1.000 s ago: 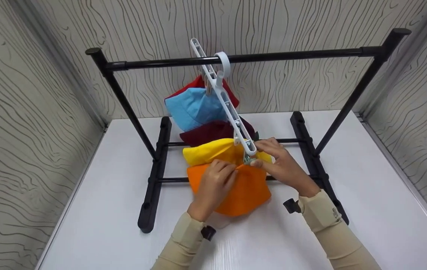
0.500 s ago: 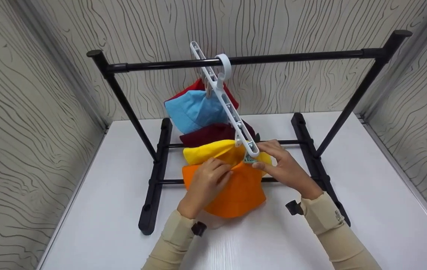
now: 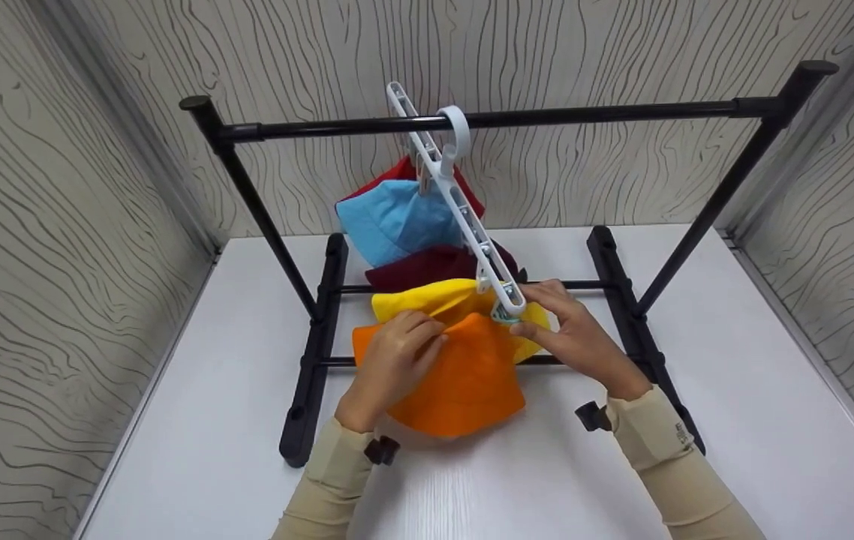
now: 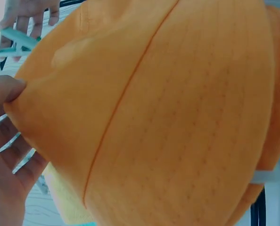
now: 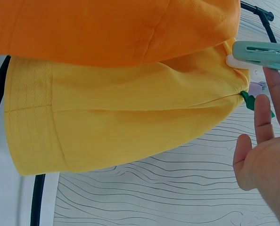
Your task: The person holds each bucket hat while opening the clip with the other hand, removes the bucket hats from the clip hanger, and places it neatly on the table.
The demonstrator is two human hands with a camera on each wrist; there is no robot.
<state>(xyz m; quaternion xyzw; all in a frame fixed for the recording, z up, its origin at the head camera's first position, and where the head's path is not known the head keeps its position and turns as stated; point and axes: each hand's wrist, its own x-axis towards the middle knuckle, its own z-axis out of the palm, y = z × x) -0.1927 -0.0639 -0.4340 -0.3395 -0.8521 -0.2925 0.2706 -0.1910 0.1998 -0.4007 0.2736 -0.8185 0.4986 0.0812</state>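
My left hand [image 3: 391, 364] pinches the crown of an orange bucket hat [image 3: 464, 382], whose brim hangs low over the table. In the left wrist view, the thumb lies on the orange cloth [image 4: 177, 122] with the fingers behind it. My right hand [image 3: 581, 337] pinches a mint-green clip [image 5: 262, 52] under the near end of a white hanger [image 3: 445, 180]. The clip stands beside the orange crown, with a gap between them in the left wrist view. Right behind the orange hat hangs a yellow hat [image 5: 130, 117], held at its top by a dark green clip [image 5: 248, 100].
A black rack [image 3: 584, 115] bears the hanger by its hook. Farther along the hanger are a maroon hat [image 3: 427, 268], a light blue hat [image 3: 397, 225] and a red hat [image 3: 374, 182]. The rack's feet [image 3: 307, 397] stand on a white table [image 3: 194, 375] between patterned walls.
My left hand has drawn the orange hat leftward, away from the mint-green clip. The hanger's near end has shifted slightly right, and my right hand stays at the clip.
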